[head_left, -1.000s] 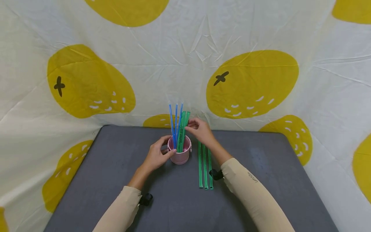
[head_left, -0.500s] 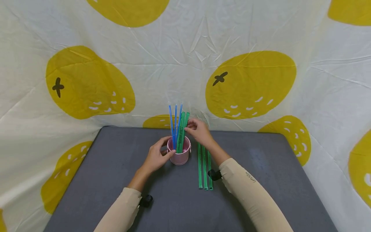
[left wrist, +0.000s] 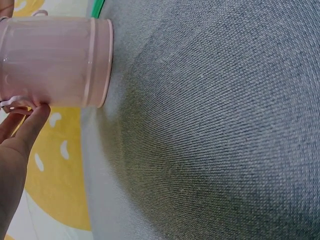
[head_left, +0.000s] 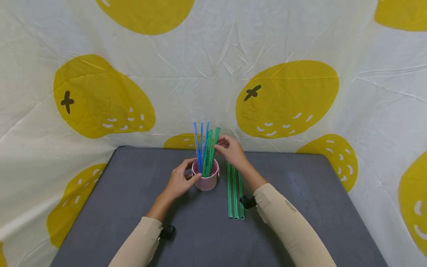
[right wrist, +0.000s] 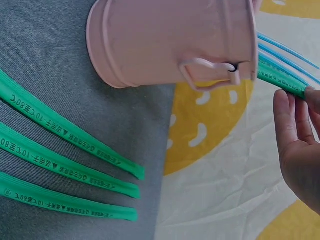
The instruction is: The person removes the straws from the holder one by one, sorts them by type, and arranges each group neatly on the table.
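Observation:
A small pink bucket [head_left: 205, 183] stands upright on the grey table, holding several long straws. My left hand [head_left: 180, 180] grips its left side, thumb at the front rim; in the left wrist view, fingertips [left wrist: 40, 114] touch the bucket wall by a handle lug. Blue straws [head_left: 201, 139] in clear wrappers lean at the left inside the bucket. Beside them are straws in printed green wrappers [head_left: 208, 155]. With thumb and fingers, my right hand [head_left: 232, 152] pinches the rightmost green-wrapped straw [head_left: 217, 134], whose lower end is inside the bucket.
Three more green-wrapped straws [head_left: 235, 196] lie side by side on the grey table [head_left: 133, 200], right of the bucket and partly under the right forearm. A white curtain with yellow fruit shapes [head_left: 287, 100] hangs right behind the table's far edge.
The pinched green straw's top has tilted right, opening a gap from the other green straws. My right hand has shifted slightly right with it. The left hand keeps its grip on the bucket.

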`<state>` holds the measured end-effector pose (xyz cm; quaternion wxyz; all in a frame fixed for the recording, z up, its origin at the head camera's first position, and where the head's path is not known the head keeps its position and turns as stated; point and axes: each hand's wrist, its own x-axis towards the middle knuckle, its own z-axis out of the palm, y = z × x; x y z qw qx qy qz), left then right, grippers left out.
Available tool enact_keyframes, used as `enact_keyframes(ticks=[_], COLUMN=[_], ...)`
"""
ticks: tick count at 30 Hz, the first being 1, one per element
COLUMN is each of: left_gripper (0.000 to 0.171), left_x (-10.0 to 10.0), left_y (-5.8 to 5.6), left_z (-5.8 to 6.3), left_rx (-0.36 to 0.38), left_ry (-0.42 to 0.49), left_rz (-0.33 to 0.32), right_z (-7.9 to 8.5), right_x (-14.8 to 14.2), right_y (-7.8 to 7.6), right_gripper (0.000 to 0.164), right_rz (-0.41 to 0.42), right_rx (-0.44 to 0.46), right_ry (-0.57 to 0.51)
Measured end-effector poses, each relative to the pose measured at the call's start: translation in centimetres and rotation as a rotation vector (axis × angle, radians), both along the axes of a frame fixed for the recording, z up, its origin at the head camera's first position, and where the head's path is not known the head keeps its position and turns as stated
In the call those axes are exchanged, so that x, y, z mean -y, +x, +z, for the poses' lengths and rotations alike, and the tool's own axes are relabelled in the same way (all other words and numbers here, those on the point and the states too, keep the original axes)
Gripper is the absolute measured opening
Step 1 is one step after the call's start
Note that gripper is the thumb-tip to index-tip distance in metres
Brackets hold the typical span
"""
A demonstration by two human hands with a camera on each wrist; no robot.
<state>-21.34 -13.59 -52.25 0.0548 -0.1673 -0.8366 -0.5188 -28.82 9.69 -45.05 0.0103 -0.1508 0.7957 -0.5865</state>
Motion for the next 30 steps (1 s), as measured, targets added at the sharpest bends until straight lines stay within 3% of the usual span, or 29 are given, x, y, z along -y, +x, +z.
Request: enact_keyframes(ticks=[4,10,19,30], left_gripper=[0.06,0.061,0.06,0.061], left_x=[0.0,0.0,-0.1,0.0], left_y=[0.1,0.1,0.0,0.2], left_z=[0.0,-0.1,-0.3,-0.5], left_rx=[0.003,0.004,-0.005,0.0], left_ry=[-0.008,-0.009,-0.01,-0.011], left_rz=[0.001,0.001,-0.009,-0.007], right_z=[0.3,2.0,4.5,6.3], right_x=[-0.6,-1.7,-3.3,-4.9], right_y=[-0.2,-0.2,0.2,0.5], right_gripper=[0.024,0.024,0.023,0.027], right_rz=[-0.012,-0.004,-0.012,-0.016], right_rx=[0.0,-0.004,-0.087,-0.08], right_ry=[-0.023,-0.075,-0.125,-0.225])
